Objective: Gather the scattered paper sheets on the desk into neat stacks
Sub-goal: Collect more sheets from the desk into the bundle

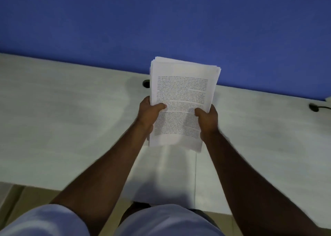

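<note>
A thick stack of white printed paper sheets (180, 92) is held up above the pale desk (62, 121), tilted toward me with its text side facing up. My left hand (149, 113) grips the stack's left edge, thumb lying on the top page. My right hand (207, 120) grips the right edge the same way, thumb on the page. The sheets' top edges are slightly uneven. The lower edge of the stack hangs just above the desk surface.
A blue wall (161, 20) runs behind the desk. A dark cable hole (146, 83) sits in the desk left of the stack, and a black cable (317, 108) lies at the far right. The desk's near edge (53, 186) runs below my arms.
</note>
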